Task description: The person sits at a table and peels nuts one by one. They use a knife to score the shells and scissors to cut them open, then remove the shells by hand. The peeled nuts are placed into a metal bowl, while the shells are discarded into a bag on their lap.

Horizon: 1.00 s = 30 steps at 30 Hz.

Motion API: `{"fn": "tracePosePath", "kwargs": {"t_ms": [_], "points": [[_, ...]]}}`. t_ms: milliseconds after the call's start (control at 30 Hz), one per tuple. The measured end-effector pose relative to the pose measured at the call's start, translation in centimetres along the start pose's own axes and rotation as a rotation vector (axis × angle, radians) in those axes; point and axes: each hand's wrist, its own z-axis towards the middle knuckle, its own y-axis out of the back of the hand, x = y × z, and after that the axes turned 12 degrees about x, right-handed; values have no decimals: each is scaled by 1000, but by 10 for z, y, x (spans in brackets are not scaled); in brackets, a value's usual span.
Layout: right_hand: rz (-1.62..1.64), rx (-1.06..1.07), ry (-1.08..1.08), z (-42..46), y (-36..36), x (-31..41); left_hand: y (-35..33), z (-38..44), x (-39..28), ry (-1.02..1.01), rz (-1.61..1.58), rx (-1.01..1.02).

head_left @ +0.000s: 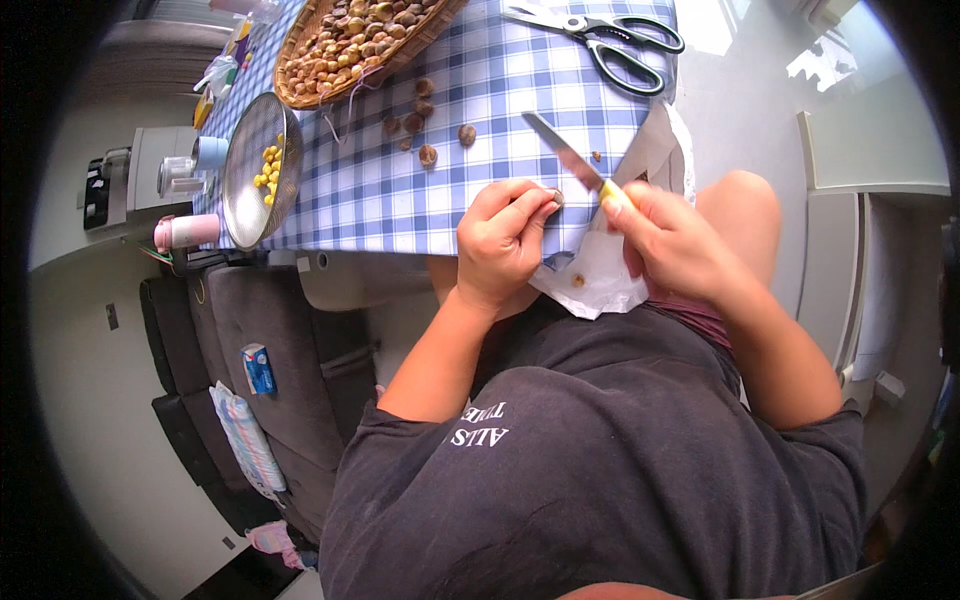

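My left hand (499,236) pinches a small brown chestnut (556,197) between thumb and fingers, near the table's front edge. In my right hand (667,229) is a knife (570,157) with a yellow handle, its blade pointing up and away to the left, apart from the chestnut. A white plastic bag (600,274) hangs at the table edge over my lap, with a brown scrap on it. Several loose chestnuts (427,155) lie on the blue-and-white checked tablecloth (360,199) beyond my left hand.
A woven basket (405,56) heaped with chestnuts stands at the back. Left of it, a metal mesh strainer (247,187) holds yellow peeled kernels (268,171). Kitchen scissors (607,41) lie at the far right. A pink bottle (187,232) and a clear cup (176,176) are farther left.
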Motion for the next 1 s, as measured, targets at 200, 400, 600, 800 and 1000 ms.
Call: {"fn": "tracePosePath", "kwargs": {"t_ms": [200, 400, 600, 800, 1000], "points": [[-978, -544, 252, 46, 10, 3, 5, 8, -17, 54, 226, 29], [-938, -608, 247, 72, 8, 8, 10, 4, -19, 253, -33, 94], [-961, -591, 256, 65, 8, 7, 25, -13, -29, 306, -943, 18], [-996, -608, 357, 65, 16, 0, 38, -22, -41, 277, -1201, 38], [-840, -522, 239, 51, 13, 3, 39, -25, -47, 301, -1222, 15]]}}
